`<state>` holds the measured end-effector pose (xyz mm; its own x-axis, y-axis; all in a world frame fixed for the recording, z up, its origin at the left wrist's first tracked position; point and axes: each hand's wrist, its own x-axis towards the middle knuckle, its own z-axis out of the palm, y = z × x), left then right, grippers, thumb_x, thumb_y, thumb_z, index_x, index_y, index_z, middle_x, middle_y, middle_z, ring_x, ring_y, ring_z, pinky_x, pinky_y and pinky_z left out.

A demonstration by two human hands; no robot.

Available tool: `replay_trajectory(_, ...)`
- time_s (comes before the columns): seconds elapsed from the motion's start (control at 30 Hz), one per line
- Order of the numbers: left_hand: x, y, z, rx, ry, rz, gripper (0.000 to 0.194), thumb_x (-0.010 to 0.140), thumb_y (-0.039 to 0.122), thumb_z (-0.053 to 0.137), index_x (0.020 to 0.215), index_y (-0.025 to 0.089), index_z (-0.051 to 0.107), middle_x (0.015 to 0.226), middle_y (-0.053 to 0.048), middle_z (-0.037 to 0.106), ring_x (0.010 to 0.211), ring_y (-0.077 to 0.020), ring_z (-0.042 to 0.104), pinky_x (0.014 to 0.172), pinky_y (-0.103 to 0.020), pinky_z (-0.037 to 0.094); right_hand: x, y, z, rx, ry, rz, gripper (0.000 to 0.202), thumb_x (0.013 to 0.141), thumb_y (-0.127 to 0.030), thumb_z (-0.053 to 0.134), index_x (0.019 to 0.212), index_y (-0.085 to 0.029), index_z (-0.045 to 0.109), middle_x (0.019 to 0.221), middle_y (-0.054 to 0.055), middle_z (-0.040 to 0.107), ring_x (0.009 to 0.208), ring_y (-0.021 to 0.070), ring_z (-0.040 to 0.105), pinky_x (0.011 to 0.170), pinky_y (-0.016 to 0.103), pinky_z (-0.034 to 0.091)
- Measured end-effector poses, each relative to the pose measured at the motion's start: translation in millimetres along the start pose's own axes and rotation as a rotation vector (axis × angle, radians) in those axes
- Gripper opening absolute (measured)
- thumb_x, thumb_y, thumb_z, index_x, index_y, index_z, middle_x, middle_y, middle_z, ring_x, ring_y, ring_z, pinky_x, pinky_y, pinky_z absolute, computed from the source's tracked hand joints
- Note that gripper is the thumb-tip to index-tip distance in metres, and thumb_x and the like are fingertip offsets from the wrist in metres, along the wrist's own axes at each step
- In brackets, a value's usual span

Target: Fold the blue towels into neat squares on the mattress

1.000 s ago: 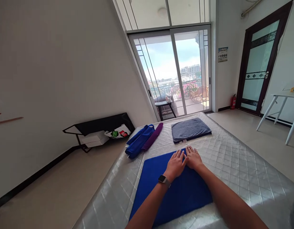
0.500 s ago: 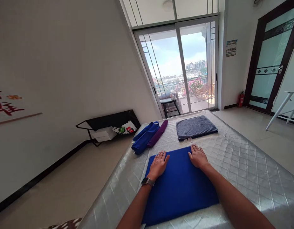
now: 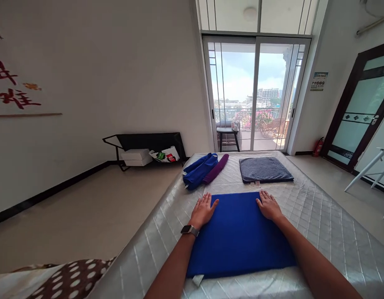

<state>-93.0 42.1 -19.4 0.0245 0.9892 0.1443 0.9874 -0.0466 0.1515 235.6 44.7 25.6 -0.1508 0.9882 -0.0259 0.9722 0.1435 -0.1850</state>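
Observation:
A flat, folded blue cloth [image 3: 241, 236] lies on the silver quilted mattress [image 3: 322, 232], a small white tag at its near left corner. My left hand [image 3: 203, 211], with a watch on the wrist, rests open on the cloth's far left corner. On the far right corner my right hand [image 3: 269, 205] lies flat, fingers stretched out. Just beyond the hands is a folded grey cloth [image 3: 265, 169] with small tags on its near edge. Farther left, a rolled blue cloth [image 3: 199, 172] sits beside a rolled purple cloth [image 3: 217, 168].
By the left wall stands a low black rack [image 3: 148, 142] with white boxes [image 3: 135, 157] and a printed bag [image 3: 165, 155]. Brown polka-dot fabric [image 3: 75, 279] shows at lower left. Beyond the mattress are a sliding glass door [image 3: 257, 95] and a dark stool [image 3: 228, 132].
The camera view has levelled and swung left, so the room appears shifted right. Both hands stay flat at the blue cloth's far corners. The polka-dot fabric shows more.

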Motion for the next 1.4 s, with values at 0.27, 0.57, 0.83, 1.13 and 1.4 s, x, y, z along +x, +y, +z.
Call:
replay_trajectory(0.27,4,1,2.1,-0.005,0.002,0.041,0.076,0.102,0.059,0.017,0.158,0.01,0.033,0.161,-0.016,0.039,0.154,-0.0295,0.027,0.125,-0.046,0.019,-26,-7,-20,-0.144,-0.003,-0.022,0.061,0.105,-0.034,0.02,0.16,-0.008,0.027,0.166,0.013,0.026,0.155,0.0199,0.018,0.125,0.042,0.017)
replay_trajectory(0.57,2,8,-7.5,-0.061,0.004,0.003,0.076,0.102,0.06,0.018,0.158,0.011,0.034,0.162,-0.015,0.039,0.154,-0.03,0.027,0.124,-0.047,0.021,-93,1,-5,-0.084,0.007,-0.124,0.062,0.105,-0.038,0.02,0.16,-0.01,0.029,0.166,0.013,0.026,0.154,0.0224,0.022,0.124,0.044,0.023)
replay_trajectory(0.83,-7,13,-25.3,-0.013,0.009,-0.021,0.073,0.102,0.057,0.02,0.153,0.009,0.041,0.16,-0.015,0.041,0.151,-0.0271,0.034,0.123,-0.045,0.026,-101,-12,-11,0.032,-0.008,-0.048,0.065,0.105,-0.04,0.023,0.16,-0.007,0.028,0.166,0.013,0.025,0.155,0.0224,0.018,0.125,0.041,0.017)
replay_trajectory(1.13,-15,106,-56.8,-0.076,0.17,0.248,0.059,0.105,0.049,0.023,0.141,0.017,0.058,0.146,-0.01,0.061,0.139,-0.0238,0.051,0.118,-0.039,0.039,-104,-16,-10,0.182,0.002,-0.024,0.067,0.103,-0.041,0.024,0.16,-0.006,0.027,0.166,0.012,0.024,0.156,0.0219,0.017,0.126,0.041,0.013)
replay_trajectory(1.4,-25,204,2.3,0.091,-0.021,0.552,0.051,0.106,0.035,0.03,0.152,0.02,0.046,0.159,-0.016,0.043,0.149,-0.0297,0.037,0.12,-0.052,0.034,-104,-16,-11,0.185,0.001,-0.039,0.064,0.101,-0.032,0.027,0.158,-0.003,0.031,0.165,0.015,0.028,0.155,0.0225,0.02,0.125,0.041,0.014)
